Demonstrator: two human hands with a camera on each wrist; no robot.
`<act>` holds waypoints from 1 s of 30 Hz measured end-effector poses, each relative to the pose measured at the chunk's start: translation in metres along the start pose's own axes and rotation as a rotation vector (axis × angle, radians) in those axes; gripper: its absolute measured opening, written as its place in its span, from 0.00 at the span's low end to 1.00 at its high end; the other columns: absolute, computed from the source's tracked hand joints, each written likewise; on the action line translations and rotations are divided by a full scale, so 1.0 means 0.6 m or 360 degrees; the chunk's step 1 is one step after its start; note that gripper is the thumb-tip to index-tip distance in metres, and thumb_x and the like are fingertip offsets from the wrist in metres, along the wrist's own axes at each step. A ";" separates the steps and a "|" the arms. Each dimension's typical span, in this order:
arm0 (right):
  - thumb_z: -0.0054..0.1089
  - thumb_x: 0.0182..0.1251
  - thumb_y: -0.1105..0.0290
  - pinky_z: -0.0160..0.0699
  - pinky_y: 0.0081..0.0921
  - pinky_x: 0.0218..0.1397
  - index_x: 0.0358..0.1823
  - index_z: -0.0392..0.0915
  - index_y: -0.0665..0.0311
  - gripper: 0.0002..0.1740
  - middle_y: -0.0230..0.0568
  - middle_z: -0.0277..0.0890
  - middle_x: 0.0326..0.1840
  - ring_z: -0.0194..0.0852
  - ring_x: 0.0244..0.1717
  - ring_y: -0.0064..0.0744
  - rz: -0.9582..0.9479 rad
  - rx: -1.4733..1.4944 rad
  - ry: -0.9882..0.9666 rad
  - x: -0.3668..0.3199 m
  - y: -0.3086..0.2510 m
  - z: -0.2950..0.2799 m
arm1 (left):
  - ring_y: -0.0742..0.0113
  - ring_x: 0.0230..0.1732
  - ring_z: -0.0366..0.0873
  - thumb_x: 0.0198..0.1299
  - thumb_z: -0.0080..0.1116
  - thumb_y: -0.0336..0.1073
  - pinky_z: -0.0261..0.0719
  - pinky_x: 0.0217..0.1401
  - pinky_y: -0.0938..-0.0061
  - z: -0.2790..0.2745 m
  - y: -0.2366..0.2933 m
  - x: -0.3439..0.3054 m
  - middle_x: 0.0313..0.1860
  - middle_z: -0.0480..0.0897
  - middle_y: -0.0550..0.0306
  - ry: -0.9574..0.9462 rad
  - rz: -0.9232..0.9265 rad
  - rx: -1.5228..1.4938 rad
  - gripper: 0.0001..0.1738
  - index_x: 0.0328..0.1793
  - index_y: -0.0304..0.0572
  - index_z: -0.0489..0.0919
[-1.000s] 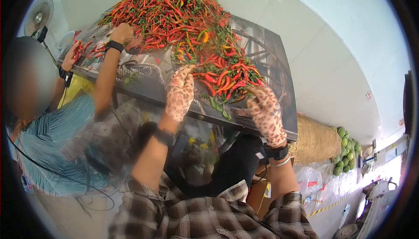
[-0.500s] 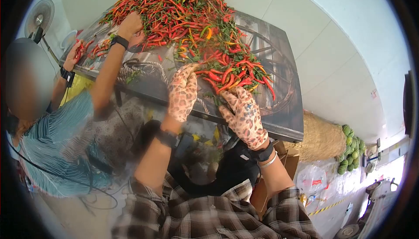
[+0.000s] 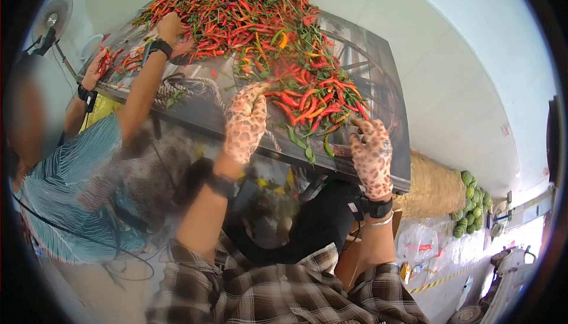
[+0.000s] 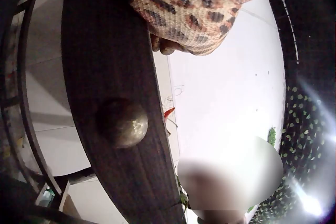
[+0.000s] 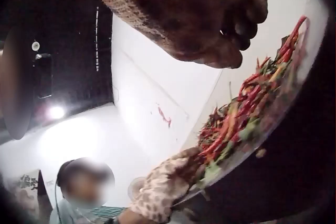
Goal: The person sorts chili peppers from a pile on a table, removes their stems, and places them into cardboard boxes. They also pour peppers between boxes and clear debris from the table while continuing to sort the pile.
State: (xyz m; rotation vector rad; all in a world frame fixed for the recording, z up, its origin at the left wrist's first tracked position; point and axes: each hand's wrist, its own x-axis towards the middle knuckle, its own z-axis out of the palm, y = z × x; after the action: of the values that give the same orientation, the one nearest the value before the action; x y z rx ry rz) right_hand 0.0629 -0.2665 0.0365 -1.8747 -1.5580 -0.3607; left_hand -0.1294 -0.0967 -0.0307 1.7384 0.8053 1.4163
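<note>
Across the table lies a big heap of red chili peppers (image 3: 207,19) mixed with green leaves and stems; a smaller spread of chilies (image 3: 319,102) reaches toward the front edge. My left hand (image 3: 245,124), in a leopard-print glove, has its fingers curled at the spread's left side, with a red chili pepper (image 3: 274,94) at its fingertips. The palm side is hidden in the head view. At the spread's right front, my gloved right hand (image 3: 373,155) has loosely bent fingers, its thumb apart, and nothing visible between them. A curved green chili (image 3: 328,145) lies beside it.
Leaves (image 3: 302,142) lie near the dark table's (image 3: 390,129) front edge. To the left, another person's hand (image 3: 94,68) holds red chilies and their other hand (image 3: 170,28) is at the heap. A woven sack (image 3: 438,182) and watermelons (image 3: 470,206) stand to the right.
My right hand went from the right end to the spread's front beside my left hand, then back to the right. A curved green chili now shows by it. The left hand stayed nearly still.
</note>
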 end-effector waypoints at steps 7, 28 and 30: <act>0.59 0.57 0.70 0.72 0.37 0.55 0.51 0.76 0.62 0.19 0.46 0.76 0.45 0.73 0.49 0.46 -0.0422 0.0044 -0.0277 -0.016 -0.079 0.046 | 0.73 0.36 0.75 0.70 0.44 0.34 0.74 0.38 0.78 0.006 -0.029 -0.003 0.49 0.78 0.56 -0.0089 0.0020 0.0054 0.16 0.59 0.38 0.75; 0.51 0.57 0.71 0.75 0.36 0.39 0.37 0.75 0.61 0.08 0.42 0.73 0.34 0.74 0.39 0.42 -0.0412 -0.0161 -0.0650 -0.063 -0.124 0.059 | 0.57 0.57 0.74 0.68 0.46 0.30 0.73 0.57 0.71 -0.006 0.013 -0.005 0.57 0.76 0.48 -0.0109 0.0138 0.0331 0.15 0.58 0.37 0.76; 0.52 0.53 0.72 0.74 0.36 0.43 0.44 0.75 0.59 0.15 0.42 0.73 0.37 0.73 0.40 0.45 -0.0464 -0.0122 -0.0880 -0.089 -0.125 0.050 | 0.58 0.55 0.75 0.68 0.46 0.31 0.73 0.56 0.72 -0.006 0.015 -0.001 0.57 0.77 0.49 -0.0147 0.0011 0.0263 0.15 0.57 0.37 0.77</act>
State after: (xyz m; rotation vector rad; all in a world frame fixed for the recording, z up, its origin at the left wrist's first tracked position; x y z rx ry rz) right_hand -0.0278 -0.2827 0.0058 -1.9045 -2.2233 -0.0184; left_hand -0.1330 -0.1014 -0.0228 1.9183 0.8879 1.2942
